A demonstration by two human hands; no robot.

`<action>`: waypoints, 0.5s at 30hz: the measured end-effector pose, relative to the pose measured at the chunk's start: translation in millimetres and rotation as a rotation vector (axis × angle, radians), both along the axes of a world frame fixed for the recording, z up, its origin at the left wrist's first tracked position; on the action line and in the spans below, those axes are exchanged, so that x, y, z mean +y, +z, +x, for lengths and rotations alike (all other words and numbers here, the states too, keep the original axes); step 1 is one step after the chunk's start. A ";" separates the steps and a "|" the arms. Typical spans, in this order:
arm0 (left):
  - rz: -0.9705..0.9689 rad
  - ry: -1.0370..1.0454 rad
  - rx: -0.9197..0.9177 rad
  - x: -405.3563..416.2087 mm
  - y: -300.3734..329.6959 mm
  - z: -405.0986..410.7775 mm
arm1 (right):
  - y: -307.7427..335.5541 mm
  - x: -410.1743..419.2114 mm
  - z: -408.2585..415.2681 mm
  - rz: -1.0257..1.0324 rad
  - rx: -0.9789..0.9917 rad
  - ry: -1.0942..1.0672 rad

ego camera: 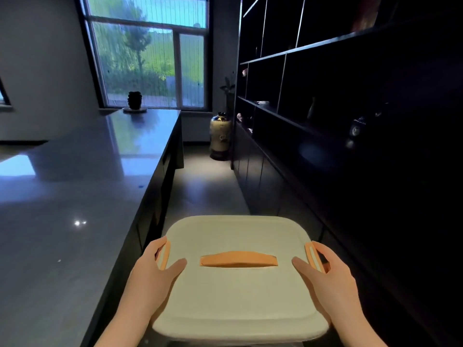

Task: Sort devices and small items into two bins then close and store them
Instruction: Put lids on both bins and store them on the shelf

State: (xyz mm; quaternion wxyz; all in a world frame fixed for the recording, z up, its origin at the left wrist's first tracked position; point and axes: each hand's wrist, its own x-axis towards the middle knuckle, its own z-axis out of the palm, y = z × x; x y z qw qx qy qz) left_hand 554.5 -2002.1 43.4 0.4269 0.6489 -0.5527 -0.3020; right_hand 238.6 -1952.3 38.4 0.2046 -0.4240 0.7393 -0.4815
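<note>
A white bin (238,296) with its lid on is held in front of me, above the floor of the aisle. An orange handle (238,259) lies flat in the lid's middle, and an orange latch sits on each side. My left hand (152,269) grips the bin's left side at the left latch (164,256), thumb lying on the lid. My right hand (325,274) grips the right side at the right latch (314,256), thumb also on the lid. The bin's contents are hidden.
A long glossy grey counter (75,191) runs along the left, with a dark ornament (134,100) at its far end. Dark shelving (350,108) with small objects lines the right. A large vase (220,136) stands on the floor at the aisle's far end, below a window.
</note>
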 end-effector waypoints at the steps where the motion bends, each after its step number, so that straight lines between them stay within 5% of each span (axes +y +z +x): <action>1: 0.003 -0.014 0.010 -25.5 -0.7 1.7 | -2.2 -20.9 2.2 -0.006 -0.014 -0.011; 15: 0.057 -0.151 -0.020 -344.9 11.9 -17.5 | -2.1 -310.6 -6.1 -0.034 -0.144 -0.139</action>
